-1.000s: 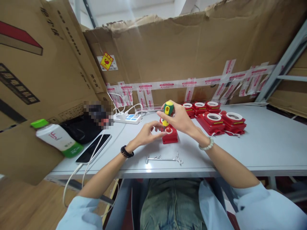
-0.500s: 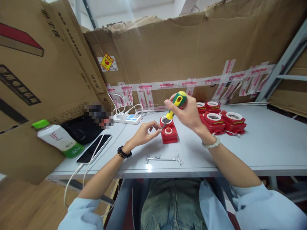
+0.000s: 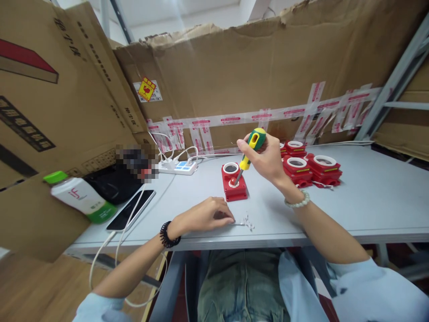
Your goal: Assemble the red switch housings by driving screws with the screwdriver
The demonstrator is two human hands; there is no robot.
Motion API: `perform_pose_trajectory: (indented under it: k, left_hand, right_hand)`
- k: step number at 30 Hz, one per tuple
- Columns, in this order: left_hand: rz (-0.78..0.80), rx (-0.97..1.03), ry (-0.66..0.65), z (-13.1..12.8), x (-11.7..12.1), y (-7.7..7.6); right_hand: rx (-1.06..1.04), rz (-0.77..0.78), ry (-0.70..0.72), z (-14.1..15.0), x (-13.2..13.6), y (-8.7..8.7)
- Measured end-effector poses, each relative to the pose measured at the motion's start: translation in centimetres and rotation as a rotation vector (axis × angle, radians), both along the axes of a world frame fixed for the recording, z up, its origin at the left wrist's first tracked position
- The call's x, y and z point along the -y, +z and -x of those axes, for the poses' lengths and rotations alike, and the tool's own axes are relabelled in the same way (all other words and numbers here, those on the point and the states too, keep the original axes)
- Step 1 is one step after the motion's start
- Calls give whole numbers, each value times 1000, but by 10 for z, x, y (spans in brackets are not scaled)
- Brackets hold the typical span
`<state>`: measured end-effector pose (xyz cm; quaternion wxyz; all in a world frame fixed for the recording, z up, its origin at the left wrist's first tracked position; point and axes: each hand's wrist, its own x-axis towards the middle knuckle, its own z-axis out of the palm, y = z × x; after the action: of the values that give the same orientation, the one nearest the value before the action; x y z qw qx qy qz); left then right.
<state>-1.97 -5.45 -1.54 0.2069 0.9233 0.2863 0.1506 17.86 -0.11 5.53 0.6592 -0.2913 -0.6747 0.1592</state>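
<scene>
My right hand (image 3: 264, 158) grips a green and yellow screwdriver (image 3: 254, 145), tilted, its shaft pointing down to the left. The screwdriver's tip is close to the red knob (image 3: 233, 181) on a red housing (image 3: 236, 193) with a white ring (image 3: 230, 168); whether they touch I cannot tell. My left hand (image 3: 211, 213) is low over the table in front of the housing, fingers curled and fingertips together. What they pinch, if anything, is hidden. A thin metal rod (image 3: 239, 223) sticks out beside those fingertips, with small white pieces (image 3: 248, 223) at its right end.
Several similar red housings (image 3: 324, 172) stand on the right of the table (image 3: 375, 192). On the left are a bottle (image 3: 82, 197), a phone (image 3: 131, 210) with a cable, and a power strip (image 3: 179, 167). A cardboard sheet (image 3: 228, 80) stands behind.
My left hand has moved from the housing down toward me, covering much of the metal rod. My right hand has shifted slightly right with the screwdriver, now held more upright.
</scene>
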Motion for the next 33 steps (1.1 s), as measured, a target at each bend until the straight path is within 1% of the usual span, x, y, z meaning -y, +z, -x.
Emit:
perform_pose_trajectory:
  k: [1,3,5,7,9,11,12,14,16,19,22,26,30,33]
  left_hand:
    - [-1,18,5,1,-1,1]
    - [-30,87,59,5,-4,5]
    - [-106,169,147,7,-10,7]
    - [-215,231,226,8,-18,9]
    - [-312,242,278,7,-29,10]
    - [-351,211,285,7,-42,11]
    - [-343,186,276,7,-50,11]
    - [-280,146,249,8,-67,10]
    - [-176,135,251,9,-84,8]
    - [-31,159,254,10,-100,4]
    - [33,161,233,9,-100,0]
    - [2,145,269,9,-86,0]
    - [-30,137,298,10,-77,1]
    - [-44,129,302,12,-77,1]
  right_hand:
    - [3,-4,-4,0,0,0]
    - [11,-8,-27,0,0,0]
    - [26,-22,-71,0,0,0]
    - [44,-55,-127,-1,-2,1]
    - [68,-85,-184,-3,-3,1]
    - [112,-85,-212,-7,-6,0]
    - [155,-72,-210,-9,-7,-1]
    - [294,-19,-170,-14,-12,-6]
    - [476,61,-119,-18,-16,-14]
    - [685,202,-102,-21,-23,-26]
    - [798,285,-125,-19,-24,-34]
    - [811,326,-184,-17,-19,-33]
    - [860,380,-134,-18,-10,-31]
    - [888,369,-98,-17,-5,-34]
